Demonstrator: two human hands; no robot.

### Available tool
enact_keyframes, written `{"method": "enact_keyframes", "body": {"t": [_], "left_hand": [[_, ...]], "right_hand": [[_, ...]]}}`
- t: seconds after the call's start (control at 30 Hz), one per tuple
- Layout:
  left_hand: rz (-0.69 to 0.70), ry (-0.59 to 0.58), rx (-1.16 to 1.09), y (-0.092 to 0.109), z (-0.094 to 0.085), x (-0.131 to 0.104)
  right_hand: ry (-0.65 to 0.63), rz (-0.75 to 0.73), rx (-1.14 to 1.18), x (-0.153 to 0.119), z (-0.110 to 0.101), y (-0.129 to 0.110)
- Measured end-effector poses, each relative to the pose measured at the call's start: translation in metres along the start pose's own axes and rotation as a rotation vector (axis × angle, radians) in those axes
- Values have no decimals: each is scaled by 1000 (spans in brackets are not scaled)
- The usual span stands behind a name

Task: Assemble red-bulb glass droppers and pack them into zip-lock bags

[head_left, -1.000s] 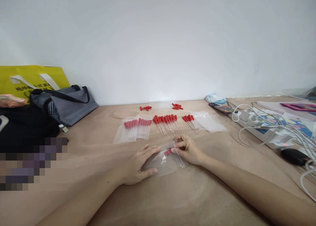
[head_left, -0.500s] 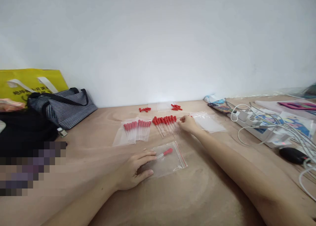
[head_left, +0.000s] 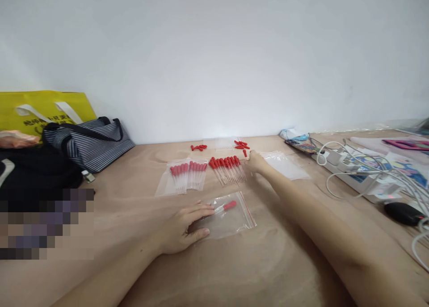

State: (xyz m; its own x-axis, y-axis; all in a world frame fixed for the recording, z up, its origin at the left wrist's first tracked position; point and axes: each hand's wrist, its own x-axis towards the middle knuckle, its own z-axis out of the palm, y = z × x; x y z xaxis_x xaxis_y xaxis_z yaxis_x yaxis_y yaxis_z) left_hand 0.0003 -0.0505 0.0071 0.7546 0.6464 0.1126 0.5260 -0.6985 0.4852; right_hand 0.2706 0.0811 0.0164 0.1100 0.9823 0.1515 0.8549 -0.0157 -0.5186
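Note:
Flat on the table in front of me is a clear zip bag point(head_left: 231, 226) with a red seal strip, and a red-bulbed dropper point(head_left: 229, 205) lies in it. My left hand point(head_left: 186, 226) rests on the bag's left side, fingers stretched and thumb apart. Farther off, my right hand point(head_left: 256, 163) is closed on a dropper point(head_left: 245, 153); its red bulb shows beside the fingertips, the rest mostly hidden. Just left of that hand a row of loose droppers point(head_left: 228, 163) fans out. Two filled bags of droppers point(head_left: 188, 175) overlap left of the row.
Near the wall are two small heaps of red bulbs point(head_left: 199, 148) point(head_left: 241, 145) with thin clear tubes point(head_left: 225, 144) between. Empty bags point(head_left: 284, 165) lie right of my right hand. Cables and a power strip point(head_left: 357, 177) occupy the right; a striped bag point(head_left: 97, 144) stands left.
My right hand has shifted slightly, and a red dropper bulb now shows at its fingertips, apart from the row. My left hand stays on the zip bag. The view has turned slightly.

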Motion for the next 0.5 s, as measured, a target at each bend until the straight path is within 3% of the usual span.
{"method": "enact_keyframes", "body": {"t": [0.07,0.17,0.33,0.5], "left_hand": [[-4,-2,-2,0,0,1],[-13,-11,14,1,-1,1],[-52,-18,48,-2,1,1],[-69,0,56,-2,2,1]], "right_hand": [[0,-35,76,-14,-11,6],[-60,-90,464,-45,-19,18],[-21,17,911,-97,-4,29],[-26,85,1166,-117,9,23]]}}
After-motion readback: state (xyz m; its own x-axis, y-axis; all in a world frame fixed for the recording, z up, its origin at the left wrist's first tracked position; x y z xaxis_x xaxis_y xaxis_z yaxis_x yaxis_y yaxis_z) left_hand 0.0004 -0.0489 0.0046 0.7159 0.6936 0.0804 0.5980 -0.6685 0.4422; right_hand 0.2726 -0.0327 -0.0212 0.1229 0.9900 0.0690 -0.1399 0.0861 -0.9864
